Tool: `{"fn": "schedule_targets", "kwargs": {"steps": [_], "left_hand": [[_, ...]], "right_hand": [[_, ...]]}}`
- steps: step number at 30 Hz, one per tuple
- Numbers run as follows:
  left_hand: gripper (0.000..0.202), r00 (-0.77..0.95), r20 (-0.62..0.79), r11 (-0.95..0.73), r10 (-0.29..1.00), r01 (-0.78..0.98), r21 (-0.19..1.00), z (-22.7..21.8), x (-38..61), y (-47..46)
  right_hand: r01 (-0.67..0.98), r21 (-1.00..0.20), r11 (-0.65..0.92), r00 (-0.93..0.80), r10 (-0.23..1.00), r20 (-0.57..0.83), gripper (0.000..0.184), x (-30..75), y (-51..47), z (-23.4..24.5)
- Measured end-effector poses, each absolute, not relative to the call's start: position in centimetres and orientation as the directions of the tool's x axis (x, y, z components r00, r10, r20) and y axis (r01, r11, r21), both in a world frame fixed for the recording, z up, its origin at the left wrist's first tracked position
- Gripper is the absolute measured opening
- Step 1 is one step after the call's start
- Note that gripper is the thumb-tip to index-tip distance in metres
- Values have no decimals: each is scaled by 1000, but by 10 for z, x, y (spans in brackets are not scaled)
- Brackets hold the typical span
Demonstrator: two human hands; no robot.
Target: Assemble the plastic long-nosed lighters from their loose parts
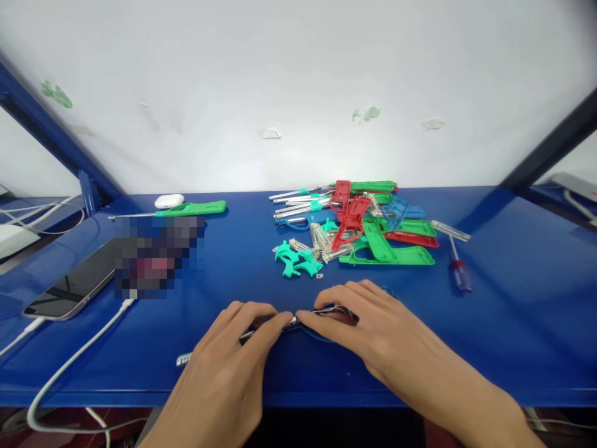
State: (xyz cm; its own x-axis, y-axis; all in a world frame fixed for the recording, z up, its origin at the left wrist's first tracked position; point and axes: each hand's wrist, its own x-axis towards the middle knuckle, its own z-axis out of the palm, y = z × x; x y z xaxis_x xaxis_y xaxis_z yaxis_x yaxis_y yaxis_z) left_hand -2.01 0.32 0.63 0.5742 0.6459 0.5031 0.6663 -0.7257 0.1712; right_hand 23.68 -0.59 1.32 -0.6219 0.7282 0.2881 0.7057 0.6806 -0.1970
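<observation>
Near the front of the blue table, my left hand (228,354) is closed in a pinch on the metal tube (183,359) of a long-nosed lighter; its slotted tip sticks out at the left. My right hand (366,320) is closed around the lighter's blue casing (317,336), with a thin wire (333,308) showing between thumb and fingers. Both thumbs and fingertips meet where tube and casing join. Most of the casing is hidden under the right hand. Beyond the hands lie turquoise triggers (308,264) and clear fuel tanks (319,238).
Red half shells (351,219), green half shells (413,255) and metal tubes (291,210) are heaped at the back. A screwdriver (461,275) lies right. On the left are a whole green lighter (200,208), a white case (169,201), a phone (77,280) and a charging cable (77,362).
</observation>
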Motion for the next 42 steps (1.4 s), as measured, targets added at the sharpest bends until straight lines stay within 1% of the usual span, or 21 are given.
{"fn": "schedule_targets", "kwargs": {"steps": [2, 6, 10, 16, 20, 22, 24, 29, 33, 38, 42], "left_hand": [[49, 580, 497, -726, 646, 668, 164, 8, -21, 3], [49, 591, 480, -728, 648, 665, 166, 8, -22, 4], [49, 586, 473, -730, 658, 650, 210, 7, -23, 3], [39, 553, 451, -703, 701, 643, 304, 7, -21, 3], [29, 519, 472, -685, 712, 661, 307, 6, -20, 3], [28, 517, 475, -685, 712, 661, 306, 5, -20, 3], [28, 523, 475, -691, 707, 655, 307, 4, -21, 3], [29, 524, 471, -692, 709, 644, 326, 3, -20, 3], [31, 517, 439, -670, 735, 656, 349, 5, -21, 2], [33, 532, 417, -670, 737, 659, 343, 5, -23, 3], [30, 519, 430, -665, 739, 667, 337, 6, -20, 5]], "right_hand": [[706, -193, 681, -623, 728, 287, 59, 237, -6, 12], [712, -190, 676, -615, 731, 296, 72, 237, -6, 12], [715, -206, 668, -612, 741, 276, 79, 237, -7, 13], [706, -215, 675, -624, 736, 262, 73, 238, -7, 16], [694, -201, 692, -636, 719, 279, 61, 238, -5, 16], [688, -194, 700, -644, 711, 281, 54, 239, -5, 16], [680, -196, 707, -650, 704, 284, 51, 239, -5, 16], [676, -206, 707, -647, 704, 292, 59, 239, -6, 16], [672, -212, 710, -653, 702, 283, 61, 240, -4, 13], [681, -212, 701, -647, 712, 273, 64, 240, -4, 11], [703, -196, 684, -631, 727, 272, 68, 239, -5, 11]]}}
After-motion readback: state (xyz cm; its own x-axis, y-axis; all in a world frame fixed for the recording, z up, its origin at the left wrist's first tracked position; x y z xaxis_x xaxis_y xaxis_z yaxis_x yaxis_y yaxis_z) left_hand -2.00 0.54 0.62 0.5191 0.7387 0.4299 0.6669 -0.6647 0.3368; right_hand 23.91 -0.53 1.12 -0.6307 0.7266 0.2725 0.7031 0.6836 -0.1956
